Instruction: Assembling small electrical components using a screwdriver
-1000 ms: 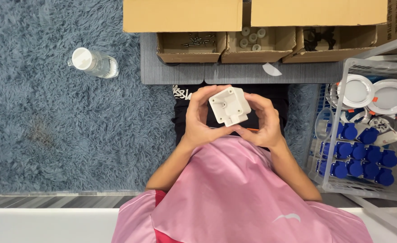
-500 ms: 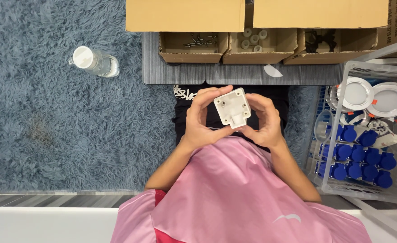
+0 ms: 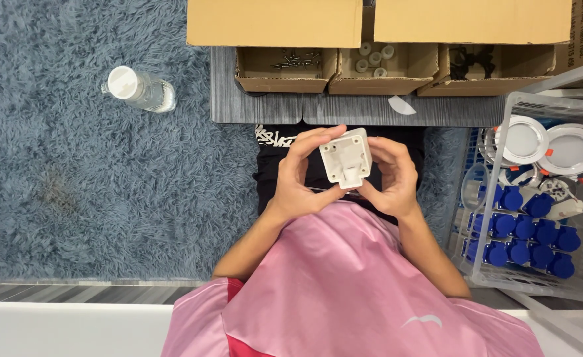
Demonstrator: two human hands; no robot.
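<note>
Hands meet at the centre of the head view: the left hand [image 3: 298, 175] and the right hand [image 3: 390, 175] both grasp a white square plastic housing [image 3: 346, 157], fingers curled round its edges, thumbs at its lower side, its back face with small holes and a raised tab turned up toward the camera. The piece is held above the lap, over dark trousers and a pink shirt [image 3: 344, 277]. At twelve o'clock from the hands lies a grey board [image 3: 265, 109], and beyond it three open cardboard boxes — the left box [image 3: 285, 69] with screws, the middle box [image 3: 371, 66] with small pale round parts, the right box [image 3: 496, 66] with dark pieces I cannot make out. At three o'clock stands a wire basket [image 3: 503, 277] holding blue plugs [image 3: 523, 238] in rows and round white lamp fittings [image 3: 546, 145] above them. At ten o'clock a clear water bottle [image 3: 139, 89] with a white cap lies on the shaggy blue-grey rug [image 3: 73, 198]. By my reading the step in hand is inspecting or seating the housing's back; any further move would call for steady two-handed grip and freeing one hand to reach a box — though that is only a judgement.
</note>
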